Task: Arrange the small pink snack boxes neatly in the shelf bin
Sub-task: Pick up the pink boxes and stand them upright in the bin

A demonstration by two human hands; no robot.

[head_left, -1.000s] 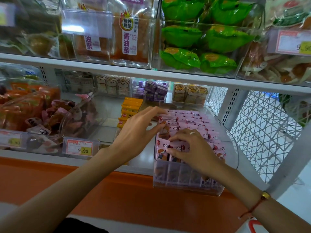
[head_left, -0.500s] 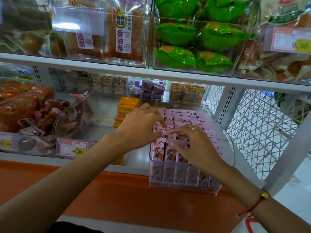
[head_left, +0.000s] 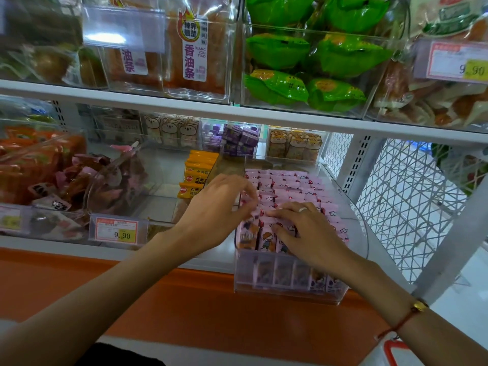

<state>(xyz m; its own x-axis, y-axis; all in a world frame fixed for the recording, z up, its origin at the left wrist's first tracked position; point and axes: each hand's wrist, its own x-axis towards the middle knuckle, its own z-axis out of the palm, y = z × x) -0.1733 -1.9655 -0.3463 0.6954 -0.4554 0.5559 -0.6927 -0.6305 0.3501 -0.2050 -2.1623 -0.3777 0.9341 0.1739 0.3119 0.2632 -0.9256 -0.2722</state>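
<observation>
1. Head view, where things lie: the small pink snack boxes (head_left: 287, 191) stand packed in rows inside the clear shelf bin (head_left: 287, 289), which sits at the front edge of the lower shelf (head_left: 79, 243), right of the orange packets (head_left: 196, 175). The rows run from the bin's front wall back toward the shelf rear; each box stands upright, its long axis vertical.

2. Head view, my left hand (head_left: 219, 212): it hovers at the bin's left edge, fingers loosely curled with the tips at the leftmost column of boxes. I cannot tell whether the tips pinch a box or only touch it; that spot is blurred.

3. Head view, my right hand (head_left: 306, 231): it lies palm-down over the front rows, fingers nearly straight and a little spread, pressing on box tops, gripping nothing.

4. The relation that matters: the uneven front boxes sit directly under and between my two hands, left hand nearer the left column, right hand nearer the front middle. I judge the next move is to push these tops level and square the column against the bin's left wall.
</observation>
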